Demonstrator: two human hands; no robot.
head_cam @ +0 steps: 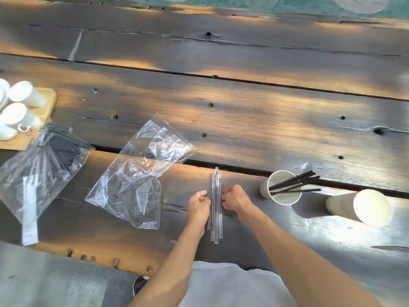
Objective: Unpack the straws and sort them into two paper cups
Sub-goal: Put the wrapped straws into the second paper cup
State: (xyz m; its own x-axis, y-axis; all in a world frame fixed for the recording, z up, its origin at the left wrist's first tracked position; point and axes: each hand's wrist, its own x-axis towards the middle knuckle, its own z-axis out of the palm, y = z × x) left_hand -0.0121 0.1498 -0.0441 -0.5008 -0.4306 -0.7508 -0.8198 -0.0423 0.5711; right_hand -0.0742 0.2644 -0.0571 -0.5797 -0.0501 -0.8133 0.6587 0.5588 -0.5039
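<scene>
Two bare forearms reach up from the bottom edge, over a pale grey garment, toward the middle of a dark, weathered plank counter [243, 120]. Between them lies a small bundle of straws in clear wrappers [215, 202], running straight away from the person, its far end close to the gap between two planks.

At the bundle's left side the left hand [198, 206] has its fingers curled in and pinched against the wrappers; at the right side the right hand [235, 198] does the same. Both hands grip the bundle about midway along its length, though which wrapper each one holds cannot be told.

Just right of the right hand stands an upright paper cup [284, 188], with several black straws [296, 185] leaning out over its far right rim. A second paper cup [359, 207] lies on its side farther right, apart from the first, its open mouth turned toward the camera.

Left of the hands an emptied clear plastic bag [137, 173] lies crumpled and flat, reaching across the plank gap. Farther left, another clear bag [39, 173] holds a thick bunch of black straws, with a white strip at its near end. Beyond it, at the left edge, a light wooden board [47, 100] carries a group of white cups [20, 103], some tipped over.
</scene>
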